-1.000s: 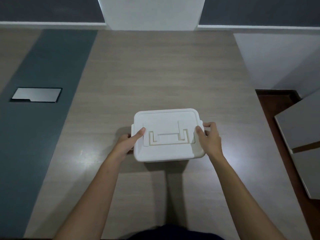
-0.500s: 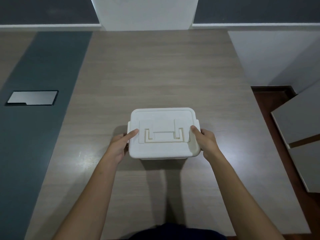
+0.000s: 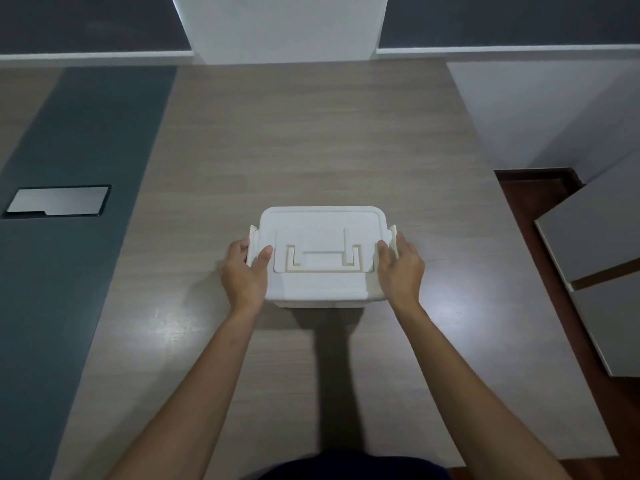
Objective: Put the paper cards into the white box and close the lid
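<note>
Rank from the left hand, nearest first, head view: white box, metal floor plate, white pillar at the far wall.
1. White box: the left hand touches its left side, thumb on the lid.
2. Metal floor plate: set in the dark strip, off to the hand's left and farther out.
3. White pillar: at the far wall, straight ahead.

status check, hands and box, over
Left hand and right hand grip the white box at its ends, thumbs on the lid. Lid on, side clips flared out. No cards visible. Table unobstructed.
</note>
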